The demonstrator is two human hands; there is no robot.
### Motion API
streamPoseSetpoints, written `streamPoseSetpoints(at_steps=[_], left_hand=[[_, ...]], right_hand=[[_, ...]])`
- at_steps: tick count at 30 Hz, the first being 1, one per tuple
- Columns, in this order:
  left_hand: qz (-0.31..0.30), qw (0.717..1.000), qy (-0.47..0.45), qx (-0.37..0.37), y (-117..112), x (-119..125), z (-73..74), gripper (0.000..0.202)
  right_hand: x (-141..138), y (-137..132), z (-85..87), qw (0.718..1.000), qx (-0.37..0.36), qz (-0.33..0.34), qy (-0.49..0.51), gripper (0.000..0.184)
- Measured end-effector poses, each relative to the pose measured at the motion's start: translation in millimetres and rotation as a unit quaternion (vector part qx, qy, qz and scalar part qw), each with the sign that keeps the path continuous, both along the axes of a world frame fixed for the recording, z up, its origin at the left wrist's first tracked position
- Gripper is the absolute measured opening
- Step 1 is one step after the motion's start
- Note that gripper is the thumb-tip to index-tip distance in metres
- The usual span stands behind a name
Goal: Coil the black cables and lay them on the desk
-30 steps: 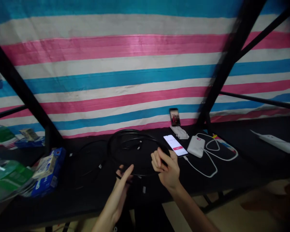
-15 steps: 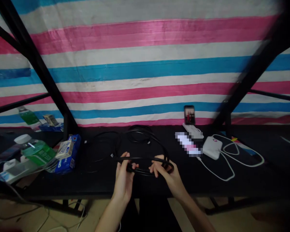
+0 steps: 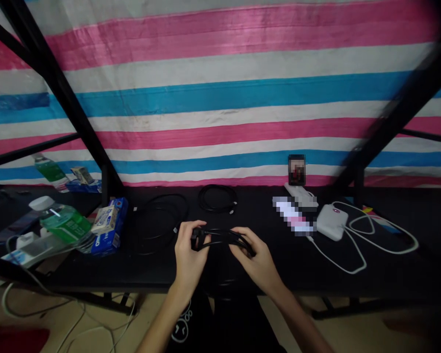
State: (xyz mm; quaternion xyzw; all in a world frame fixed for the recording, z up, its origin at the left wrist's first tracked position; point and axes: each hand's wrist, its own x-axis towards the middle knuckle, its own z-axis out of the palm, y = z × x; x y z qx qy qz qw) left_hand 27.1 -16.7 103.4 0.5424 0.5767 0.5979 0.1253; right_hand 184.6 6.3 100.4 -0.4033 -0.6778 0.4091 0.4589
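In the head view, a looped black cable (image 3: 220, 231) is held up over the black tabletop (image 3: 297, 274), to the left of the white power bank (image 3: 330, 223) and a little nearer the wearer. Its long axis runs side to side, almost level, dipping slightly toward the power bank. The rounded bend of the loops points toward the power bank, and the blocky black end points away from it; whether that end is a plug is too dark to tell.

The left hand (image 3: 188, 255) pinches the blocky end between thumb and fingers. The right hand (image 3: 257, 255) pinches the bend, thumb beneath and fingers curled over the strands.

Left of the power bank and farther from the wearer than the held loops, a coiled black cable (image 3: 202, 202) lies flat; farther left is a looser black cable (image 3: 186, 206). Just left of the power bank is a phone (image 3: 292, 215), its screen pixelated. A white charging cable (image 3: 353, 272) curls on the power bank's near side. Far left of it are a green bottle (image 3: 68, 223) with a white cap and a blue box (image 3: 106, 241). Behind the power bank hangs a pink, white and blue striped tarp (image 3: 213, 93), with slanting black metal posts (image 3: 69, 108) in front of it.
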Motion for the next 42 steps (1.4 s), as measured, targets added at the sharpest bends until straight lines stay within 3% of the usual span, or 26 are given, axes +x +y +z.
streamPoseSetpoints(at_steps=[4, 6, 10, 13, 15, 17, 20, 24, 26, 29, 32, 36, 39, 42], left_hand=[[0.003, 0.998, 0.034, 0.054, -2.9, 0.2, 21.2, 0.011], [0.021, 0.993, 0.060, 0.097, -2.3, -0.7, 24.4, 0.012], [0.025, 0.987, 0.074, 0.138, 1.6, -0.4, 10.1, 0.018], [0.006, 0.991, 0.047, 0.123, 2.6, 5.5, -3.2, 0.015], [0.009, 0.993, 0.010, 0.117, 1.1, 10.5, -6.4, 0.019], [0.037, 0.992, -0.030, 0.114, -0.8, 12.4, -6.4, 0.040], [0.050, 0.992, -0.092, 0.072, -0.2, 2.9, -11.3, 0.069], [0.011, 0.979, -0.184, -0.091, 6.9, -25.7, -42.0, 0.032], [0.005, 0.962, -0.232, -0.145, 11.8, -35.4, -58.9, 0.024], [0.007, 0.935, -0.337, -0.112, 21.4, -34.4, -66.9, 0.017], [0.019, 0.899, -0.432, -0.071, 32.9, -22.5, -54.7, 0.020], [-0.040, 0.843, -0.517, -0.143, 43.2, -13.1, -46.2, 0.040], [-0.085, 0.783, -0.580, -0.210, 47.7, -13.0, -57.2, 0.046], [-0.100, 0.766, -0.591, -0.233, 58.8, -13.4, -64.1, 0.044]], right_hand=[[1.4, -1.4, 12.0, 0.996, 0.057, 0.051, -0.045, 0.032], [2.2, 1.1, 12.7, 0.989, 0.125, 0.046, -0.062, 0.035], [2.3, 9.3, -0.4, 0.943, 0.314, 0.012, -0.105, 0.032], [4.8, 12.5, -14.6, 0.928, 0.348, 0.017, -0.134, 0.031], [7.9, 11.1, -21.9, 0.932, 0.333, 0.014, -0.139, 0.025], [10.5, 8.0, -28.1, 0.946, 0.292, 0.015, -0.141, 0.019], [11.5, 5.8, -41.9, 0.976, 0.164, 0.023, -0.142, 0.009], [5.5, 12.9, -72.0, 0.996, -0.071, 0.016, -0.045, 0.028], [0.1, 19.4, -83.1, 0.992, -0.125, -0.008, 0.030, 0.032], [-6.1, 31.1, -83.1, 0.993, -0.101, -0.014, 0.064, 0.035], [-6.6, 45.3, -69.1, 0.997, -0.039, -0.063, 0.013, 0.031], [0.6, 68.7, -57.7, 0.993, -0.047, -0.062, -0.088, 0.045], [5.8, 91.6, -61.0, 0.988, -0.081, -0.056, -0.117, 0.046], [7.5, 121.3, -62.7, 0.991, -0.079, -0.061, -0.089, 0.036]])
